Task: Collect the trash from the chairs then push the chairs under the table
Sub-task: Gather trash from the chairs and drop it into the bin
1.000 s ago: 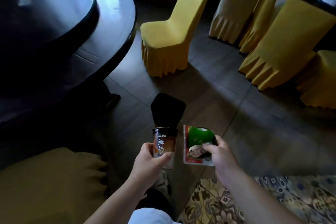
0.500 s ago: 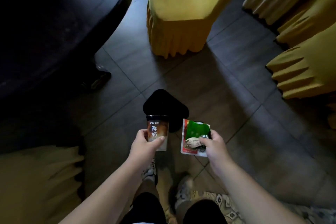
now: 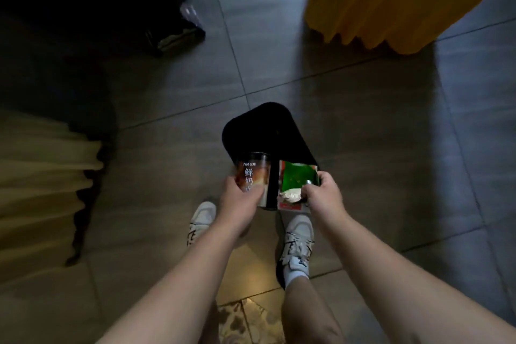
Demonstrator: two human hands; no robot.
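My left hand (image 3: 240, 198) grips a brown drink cup (image 3: 253, 176) with printed characters, held upright over the near edge of a black bin (image 3: 265, 131) on the floor. My right hand (image 3: 324, 193) pinches a green and red snack wrapper (image 3: 297, 180) together with a crumpled white scrap, just right of the cup and also above the bin's near rim. A yellow-covered chair (image 3: 391, 0) stands at the upper right. Another covered chair (image 3: 42, 184) shows at the left edge in shadow.
The dark table base and its foot (image 3: 178, 33) fill the upper left. Grey floor tiles (image 3: 377, 120) lie around the bin. My white shoes (image 3: 297, 243) stand just behind the bin, and a patterned rug edge (image 3: 245, 321) is at the bottom.
The view has tilted down and closer to the bin. Both hands moved forward with the cup and wrapper until they hang over the bin's near edge.
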